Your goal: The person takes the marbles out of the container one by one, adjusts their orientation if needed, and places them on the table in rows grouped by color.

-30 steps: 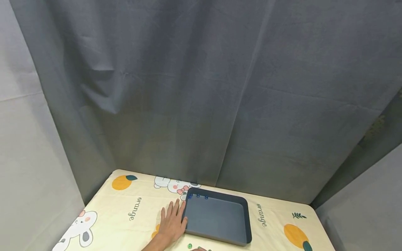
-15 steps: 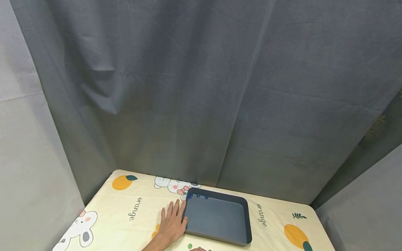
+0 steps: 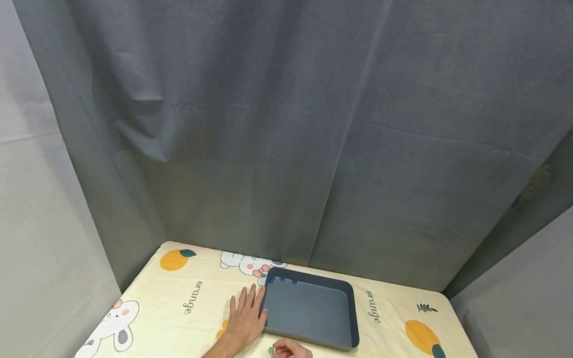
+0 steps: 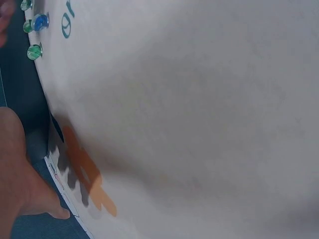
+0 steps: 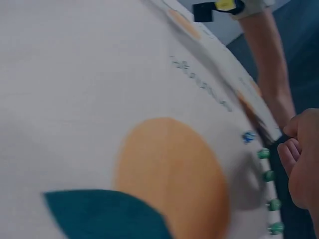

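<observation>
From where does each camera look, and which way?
Head: worn there, facing forward and down at the curtain and tray; left hand and right hand show.
Left wrist: worn there, facing the tablecloth; left hand at left edge.
Right wrist: worn there, facing the tablecloth; right hand at right edge, left forearm beyond.
Both wrist views share green marbles and a blue marble.

Before me: one dark grey curtain (image 3: 250,124), full width, creased, with soft vertical folds and a long slanting seam. To my left: one pale grey panel (image 3: 40,199), crossed by a crease. To my right: one pale grey panel (image 3: 528,298), lower in my view. Below: one table (image 3: 385,343), cream cloth cover, rounded far corners, printed with oranges (image 3: 174,260), rabbits (image 3: 112,318) and leaves (image 3: 427,308). Light: diffuse, shadows soft.
</observation>
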`<state>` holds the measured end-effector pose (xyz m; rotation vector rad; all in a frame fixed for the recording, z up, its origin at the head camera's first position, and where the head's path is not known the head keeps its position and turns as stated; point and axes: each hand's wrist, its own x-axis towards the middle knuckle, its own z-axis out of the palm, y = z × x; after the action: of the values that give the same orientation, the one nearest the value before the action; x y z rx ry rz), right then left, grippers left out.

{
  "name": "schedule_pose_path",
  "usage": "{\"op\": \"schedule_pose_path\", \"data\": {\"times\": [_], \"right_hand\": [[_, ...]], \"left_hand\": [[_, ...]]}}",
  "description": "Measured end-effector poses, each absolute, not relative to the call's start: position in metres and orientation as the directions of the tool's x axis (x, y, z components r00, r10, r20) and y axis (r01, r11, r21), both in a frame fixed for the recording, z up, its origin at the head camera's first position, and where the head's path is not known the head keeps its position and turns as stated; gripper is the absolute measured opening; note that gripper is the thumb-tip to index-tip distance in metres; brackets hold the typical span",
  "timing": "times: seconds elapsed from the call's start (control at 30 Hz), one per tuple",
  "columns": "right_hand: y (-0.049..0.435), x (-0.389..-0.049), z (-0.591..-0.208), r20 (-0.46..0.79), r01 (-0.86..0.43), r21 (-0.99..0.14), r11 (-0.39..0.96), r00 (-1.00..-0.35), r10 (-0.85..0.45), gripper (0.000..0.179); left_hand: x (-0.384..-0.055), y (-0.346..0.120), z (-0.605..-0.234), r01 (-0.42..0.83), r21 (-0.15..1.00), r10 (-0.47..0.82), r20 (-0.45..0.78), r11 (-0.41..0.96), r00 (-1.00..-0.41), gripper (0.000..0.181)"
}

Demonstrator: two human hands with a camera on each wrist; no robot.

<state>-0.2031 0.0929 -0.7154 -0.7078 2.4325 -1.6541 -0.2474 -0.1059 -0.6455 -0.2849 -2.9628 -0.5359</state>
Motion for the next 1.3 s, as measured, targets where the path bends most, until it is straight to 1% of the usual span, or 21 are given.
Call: {"op": "schedule_pose_path", "data": {"times": [0.03, 0.1, 0.13, 0.17, 0.2, 0.37, 0.53, 0.63, 0.77, 0.87, 1.1, 1.3], "right_hand": [[0.088, -0.193, -0.68, 0.173, -0.298, -0.894, 0.335, -0.919, -0.354, 0.012], [0.081, -0.182, -0.624, 0.167, -0.251, -0.874, 0.417, -0.96, -0.227, 0.006], [0.08, -0.183, -0.608, 0.152, -0.22, -0.876, 0.429, -0.97, -0.188, 0.006], [0.081, -0.187, -0.601, 0.127, -0.186, -0.876, 0.445, -0.979, -0.159, 0.007], [0.082, -0.193, -0.599, 0.133, -0.181, -0.871, 0.456, -0.982, -0.135, 0.009], [0.09, -0.225, -0.601, 0.194, -0.188, -0.842, 0.505, -0.98, -0.04, 0.01], [0.095, -0.252, -0.602, 0.294, -0.25, -0.789, 0.562, -0.956, -0.012, 0.01], [0.097, -0.266, -0.606, 0.323, -0.259, -0.759, 0.598, -0.946, 0.001, 0.01], [0.099, -0.283, -0.612, 0.308, -0.208, -0.75, 0.628, -0.95, 0.053, 0.011], [0.101, -0.292, -0.615, 0.283, -0.168, -0.761, 0.627, -0.955, 0.087, 0.011], [0.101, -0.307, -0.622, 0.211, -0.085, -0.782, 0.618, -0.968, 0.134, 0.013], [0.096, -0.316, -0.628, 0.186, -0.049, -0.776, 0.629, -0.971, 0.153, 0.013]], "left_hand": [[-0.247, -0.106, -0.645, 0.201, 0.334, 0.162, 0.142, 0.921, -0.976, 0.059], [-0.246, -0.106, -0.644, 0.199, 0.329, 0.163, 0.133, 0.923, -0.978, 0.059], [-0.246, -0.106, -0.644, 0.197, 0.326, 0.164, 0.127, 0.925, -0.978, 0.06], [-0.246, -0.106, -0.644, 0.196, 0.325, 0.164, 0.124, 0.925, -0.979, 0.06], [-0.246, -0.106, -0.644, 0.197, 0.327, 0.164, 0.125, 0.924, -0.979, 0.06], [-0.247, -0.106, -0.644, 0.205, 0.34, 0.164, 0.146, 0.918, -0.976, 0.059], [-0.247, -0.106, -0.642, 0.2, 0.344, 0.167, 0.125, 0.917, -0.978, 0.059], [-0.247, -0.106, -0.642, 0.192, 0.341, 0.164, 0.11, 0.92, -0.98, 0.059], [-0.248, -0.106, -0.644, 0.197, 0.347, 0.162, 0.127, 0.917, -0.979, 0.059], [-0.248, -0.106, -0.644, 0.203, 0.352, 0.165, 0.135, 0.914, -0.977, 0.059], [-0.248, -0.107, -0.644, 0.194, 0.344, 0.163, 0.116, 0.919, -0.98, 0.059], [-0.248, -0.105, -0.643, 0.2, 0.353, 0.169, 0.115, 0.914, -0.979, 0.06]]}}
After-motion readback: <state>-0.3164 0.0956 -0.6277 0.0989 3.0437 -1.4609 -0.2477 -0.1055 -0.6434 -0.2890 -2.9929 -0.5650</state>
